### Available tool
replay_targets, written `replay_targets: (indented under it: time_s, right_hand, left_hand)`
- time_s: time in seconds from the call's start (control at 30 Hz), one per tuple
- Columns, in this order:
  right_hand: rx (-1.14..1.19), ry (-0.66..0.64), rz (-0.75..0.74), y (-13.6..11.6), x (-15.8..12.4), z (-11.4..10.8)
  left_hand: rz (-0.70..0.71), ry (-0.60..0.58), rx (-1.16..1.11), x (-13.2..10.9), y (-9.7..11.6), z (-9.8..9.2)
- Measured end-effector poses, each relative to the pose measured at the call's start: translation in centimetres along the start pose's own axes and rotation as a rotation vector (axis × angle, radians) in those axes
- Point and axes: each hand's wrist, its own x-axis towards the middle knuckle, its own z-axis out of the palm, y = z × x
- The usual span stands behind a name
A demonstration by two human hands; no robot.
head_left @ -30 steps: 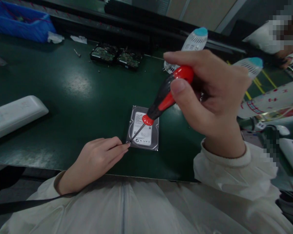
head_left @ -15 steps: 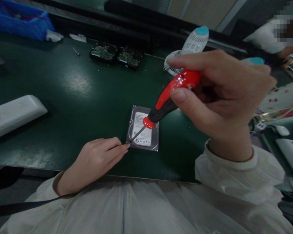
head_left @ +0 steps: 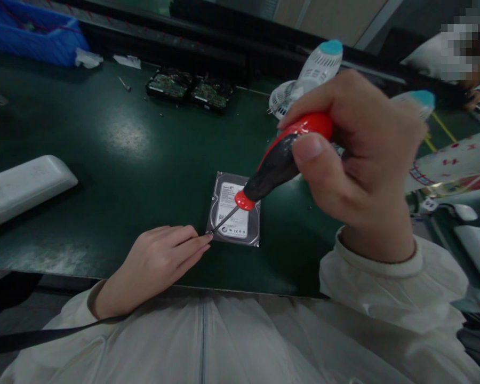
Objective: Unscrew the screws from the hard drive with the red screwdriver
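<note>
while a long white plastic case [head_left: 28, 189] lies at the far left of the dark green, glossy surface [head_left: 164, 154], the left hand [head_left: 158, 261] rests farther right, its fingers drawn together at the near left corner of a flat, white-labelled, silver-grey metal hard drive [head_left: 235, 224]; i cannot make out whether they pinch anything small. the drive lies flat, label up, in front of the person. it looks stiff and fairly dense for its size, likely smooth enough to slide under a push and sensitive to knocks, so its long side edges seem the best hold. to the right, a red and black screwdriver [head_left: 272, 166] slants down to that corner. the right hand [head_left: 356, 146] has its fingers wrapped around the thick handle, probably light and grippy; the thin metal shaft looks rigid.
</note>
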Motion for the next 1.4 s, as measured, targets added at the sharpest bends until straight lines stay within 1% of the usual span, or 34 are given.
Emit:
replay_targets:
  time_s: [0.07, 0.1, 0.2, 0.27, 0.37, 0.43, 0.47, 0.53, 0.6, 0.63, 0.7, 0.77, 0.83, 0.87, 0.97, 1.0, 1.03, 1.17, 1.2, 1.3, 1.4]
  right_hand:
    - [0.074, -0.04, -0.035, -0.1, 0.0, 0.2]
    - [0.106, -0.04, -0.056, -0.1, 0.0, 0.2]
    - [0.122, 0.051, -0.077, -0.2, -0.1, 0.2]
    - [0.089, 0.062, -0.052, -0.3, -0.1, 0.0]
    - [0.073, -0.02, -0.064, -0.3, -0.1, -0.2]
    - [0.131, -0.079, -0.075, -0.2, 0.0, -0.3]
    - [0.149, -0.083, -0.078, -0.2, 0.0, -0.2]
    - [0.146, -0.022, -0.083, -0.2, 0.0, -0.1]
    - [0.094, 0.058, -0.098, -0.2, 0.1, 0.0]
    - [0.073, 0.076, -0.113, -0.2, 0.1, 0.0]
    - [0.081, 0.034, -0.129, 0.0, 0.0, -0.1]
    - [0.16, -0.047, -0.133, 0.2, 0.0, -0.3]
    - [0.211, -0.097, -0.123, 0.3, 0.0, -0.4]
    - [0.192, -0.095, -0.112, 0.3, 0.0, -0.4]
    - [0.054, -0.019, -0.076, 0.0, 0.0, -0.5]
    - [0.029, -0.012, -0.056, -0.2, 0.0, -0.5]
    - [0.03, -0.028, -0.041, -0.3, 0.0, -0.6]
    - [0.13, -0.171, -0.005, -0.7, 0.1, -0.8]
    - [0.122, -0.171, 0.001, -0.7, 0.1, -0.8]
    - [0.017, -0.108, 0.037, -0.5, 0.1, -0.6]
    - [0.03, -0.066, -0.003, 0.0, 0.1, -0.3]
  left_hand:
    - [-0.003, -0.004, -0.001, -0.1, 0.0, -0.1]
    - [-0.012, -0.011, -0.005, -0.1, 0.1, -0.1]
    - [-0.024, -0.009, -0.012, -0.1, 0.1, -0.1]
    - [-0.018, -0.007, -0.011, 0.0, 0.2, -0.1]
    - [-0.025, -0.017, -0.016, 0.2, 0.2, -0.1]
    - [-0.033, -0.023, -0.02, 0.2, 0.2, -0.1]
    - [-0.035, -0.021, -0.02, 0.1, 0.2, -0.1]
    - [-0.033, -0.019, -0.018, 0.1, 0.1, -0.1]
    - [-0.025, -0.013, -0.013, 0.1, 0.1, -0.1]
    - [-0.025, -0.013, -0.014, 0.1, 0.1, -0.1]
    - [-0.023, -0.009, -0.02, 0.1, 0.2, -0.1]
    - [-0.029, -0.01, -0.024, 0.2, 0.3, -0.2]
    - [-0.03, -0.018, -0.02, 0.2, 0.3, -0.2]
    - [-0.031, -0.022, -0.019, 0.2, 0.3, -0.2]
    - [-0.025, -0.021, -0.019, 0.1, 0.2, -0.2]
    - [-0.018, -0.02, -0.015, 0.0, 0.2, -0.1]
    - [-0.012, -0.016, -0.009, 0.0, 0.2, -0.1]
    - [0.009, -0.007, 0.013, 0.0, 0.1, -0.1]
    - [0.009, -0.003, 0.015, 0.0, 0.1, -0.1]
    - [0.004, 0.007, 0.008, 0.1, 0.1, -0.1]
    - [0.004, 0.016, 0.002, 0.0, 0.0, -0.1]
